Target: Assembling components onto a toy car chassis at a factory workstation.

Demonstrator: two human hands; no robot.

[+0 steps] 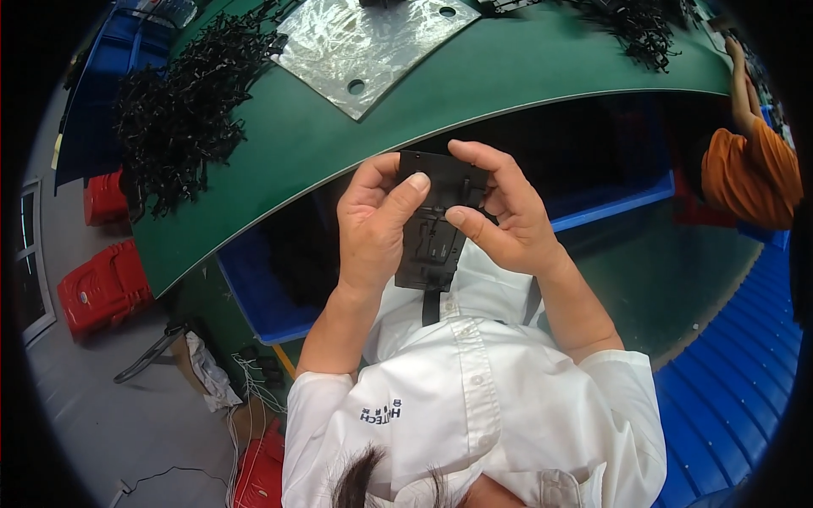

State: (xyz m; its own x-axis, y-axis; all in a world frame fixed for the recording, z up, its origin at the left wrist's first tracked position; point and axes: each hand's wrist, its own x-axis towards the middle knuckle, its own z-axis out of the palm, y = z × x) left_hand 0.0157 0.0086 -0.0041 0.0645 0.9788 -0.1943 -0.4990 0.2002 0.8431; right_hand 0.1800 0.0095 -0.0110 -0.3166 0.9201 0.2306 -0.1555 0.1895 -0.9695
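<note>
A flat black molded plastic part [434, 241], rectangular with raised ribs and small clips, is held up in front of my white shirt, just off the table's front edge. My left hand [377, 216] grips its left side, with the thumb lying on the face near the top. At the right edge, my right hand [508, 207] has its thumb on the face and its index finger at the upper corner. The fingers behind the part are mostly hidden.
The green table [423, 106] holds a heap of black plastic pieces [182, 110] at left, a metal plate [364, 46] and another black pile [635, 34]. Blue bins [284, 317] sit underneath. Red cases [106, 288] stand left. Someone in an orange sleeve [749, 173] is at right.
</note>
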